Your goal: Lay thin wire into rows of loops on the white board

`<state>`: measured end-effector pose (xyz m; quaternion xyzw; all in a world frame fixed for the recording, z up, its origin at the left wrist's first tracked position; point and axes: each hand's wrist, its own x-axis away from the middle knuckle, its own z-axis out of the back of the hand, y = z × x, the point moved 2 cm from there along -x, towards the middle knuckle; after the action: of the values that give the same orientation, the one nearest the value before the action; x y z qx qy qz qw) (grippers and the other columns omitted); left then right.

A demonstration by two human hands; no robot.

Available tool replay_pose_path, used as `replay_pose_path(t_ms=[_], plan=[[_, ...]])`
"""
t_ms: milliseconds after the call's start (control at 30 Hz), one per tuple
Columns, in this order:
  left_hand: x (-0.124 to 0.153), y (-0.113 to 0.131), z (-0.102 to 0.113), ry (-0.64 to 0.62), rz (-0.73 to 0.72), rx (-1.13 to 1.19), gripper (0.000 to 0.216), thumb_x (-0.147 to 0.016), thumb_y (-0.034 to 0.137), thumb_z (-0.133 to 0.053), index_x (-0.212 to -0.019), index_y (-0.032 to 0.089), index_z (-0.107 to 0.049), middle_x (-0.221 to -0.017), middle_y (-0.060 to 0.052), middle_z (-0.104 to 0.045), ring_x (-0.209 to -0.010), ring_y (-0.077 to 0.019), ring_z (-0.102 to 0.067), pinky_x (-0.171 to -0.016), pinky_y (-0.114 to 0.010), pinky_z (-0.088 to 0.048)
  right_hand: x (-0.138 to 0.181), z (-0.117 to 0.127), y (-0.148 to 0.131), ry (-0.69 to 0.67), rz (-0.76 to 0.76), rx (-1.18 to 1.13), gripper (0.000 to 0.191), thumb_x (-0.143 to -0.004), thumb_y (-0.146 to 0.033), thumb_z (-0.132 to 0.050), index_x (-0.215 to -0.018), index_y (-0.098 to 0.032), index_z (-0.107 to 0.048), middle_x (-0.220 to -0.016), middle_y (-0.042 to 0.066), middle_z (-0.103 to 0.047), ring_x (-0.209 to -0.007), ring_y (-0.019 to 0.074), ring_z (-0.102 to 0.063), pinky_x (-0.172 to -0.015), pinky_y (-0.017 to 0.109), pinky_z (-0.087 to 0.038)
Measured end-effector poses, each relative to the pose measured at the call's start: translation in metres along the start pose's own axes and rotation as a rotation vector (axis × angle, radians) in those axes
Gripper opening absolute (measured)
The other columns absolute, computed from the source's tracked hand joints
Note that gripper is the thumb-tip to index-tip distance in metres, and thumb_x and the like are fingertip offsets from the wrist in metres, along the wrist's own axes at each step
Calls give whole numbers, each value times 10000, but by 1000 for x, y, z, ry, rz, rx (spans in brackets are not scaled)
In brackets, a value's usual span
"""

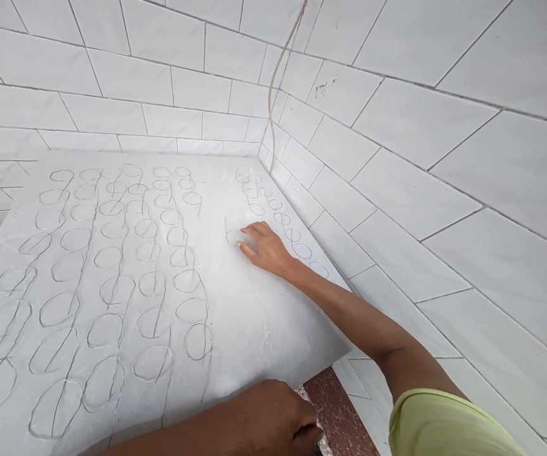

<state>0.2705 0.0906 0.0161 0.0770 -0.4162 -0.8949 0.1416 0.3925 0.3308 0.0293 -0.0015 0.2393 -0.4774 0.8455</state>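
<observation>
My right hand [266,248] reaches over a white sheet-covered surface [254,297], thumb and forefinger closed at the right edge of a thin wire loop [233,237]. A straight wire tail rises from that loop. Left of it lie several rows of similar wire loops with tails [152,284], some overlapping. Near the wall, a shorter group of loops [282,218] runs in a slanting line. At the near edge, my left hand [285,415] is curled with its fingers bent under; whatever it may hold is hidden.
White tiled walls [420,171] meet in a corner behind and to the right of the surface. A thin pale cable [273,82] hangs down that corner. Reddish-brown speckled flooring [337,405] shows below the near right corner.
</observation>
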Motion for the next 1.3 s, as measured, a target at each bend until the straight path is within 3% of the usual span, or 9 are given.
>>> replay_pose_path(t_ms=[100, 200, 367, 567, 700, 867, 967, 1167, 1300], plan=[[0, -1, -1, 2, -12, -8, 296, -944, 317, -508, -688, 188, -432, -706, -2, -655, -601, -119, -540, -558, -236, -338, -2, 0, -14, -106, -82, 78, 496, -987, -394, -561, -1405, -129, -538, -1324, 180, -587, -1230, 333, -509, -993, 491, -518], [-1, -2, -2, 24, -18, 15, 299, -924, 303, -522, -675, 188, -400, -666, 9, -621, -570, -112, -498, -544, -238, -316, -1, 0, -26, -198, -162, 94, 464, -997, -341, -527, -1397, -105, -521, -1314, 198, -587, -1228, 340, -505, -1031, 505, -485], [-1, -3, -4, 41, -20, 37, 301, -907, 299, -524, -668, 190, -377, -636, 12, -584, -561, -116, -454, -533, -244, -289, 8, 7, -48, -257, -225, -146, 401, -1015, -358, -505, -1378, -188, -519, -1273, 151, -621, -1161, 273, -577, -886, 402, -541], [0, -3, -4, 52, -12, 20, 310, -911, 322, -522, -663, 191, -390, -626, 14, -573, -545, -119, -432, -523, -264, -257, -22, 10, -41, -111, -3, 11, 289, -1021, -196, -461, -1244, -139, -634, -1147, 145, -621, -1107, 271, -529, -915, 409, -491], [-1, -3, -3, 24, 7, 3, 315, -916, 326, -521, -664, 190, -388, -638, 7, -589, -561, -123, -467, -524, -263, -261, -57, -4, -24, -220, 133, 85, 222, -1002, -176, -521, -1162, -153, -673, -1131, 133, -602, -1067, 264, -505, -885, 395, -471], [-2, 0, 0, -9, 6, 13, 317, -915, 304, -543, -657, 187, -400, -649, 5, -612, -572, -121, -523, -518, -265, -267, -78, -19, -18, -289, 232, 170, 228, -1033, -165, -451, -942, -153, -660, -994, 109, -590, -948, 229, -499, -771, 338, -430], [-2, 1, 1, -10, 9, 8, 322, -911, 294, -557, -651, 184, -402, -633, 10, -605, -563, -118, -528, -506, -268, -254, -81, -21, -20, -300, 199, 132, 199, -1020, -156, -459, -911, -159, -625, -971, 101, -595, -950, 225, -510, -758, 325, -420], [-2, 1, 1, -8, 10, -24, 334, -922, 321, -575, -644, 181, -452, -656, -6, -647, -591, -130, -579, -499, -277, -247, -82, -24, -27, -312, -13, 30, 185, -990, -158, -424, -866, -180, -561, -910, 86, -604, -848, 206, -537, -667, 314, -396], [-2, 1, 1, -14, 14, -32, 326, -910, 308, -584, -647, 180, -442, -657, -4, -655, -579, -123, -567, -497, -277, -234, -77, -28, -35, -283, -54, 30, 154, -967, -162, -430, -856, -190, -533, -889, 76, -607, -800, 196, -537, -645, 316, -384]])
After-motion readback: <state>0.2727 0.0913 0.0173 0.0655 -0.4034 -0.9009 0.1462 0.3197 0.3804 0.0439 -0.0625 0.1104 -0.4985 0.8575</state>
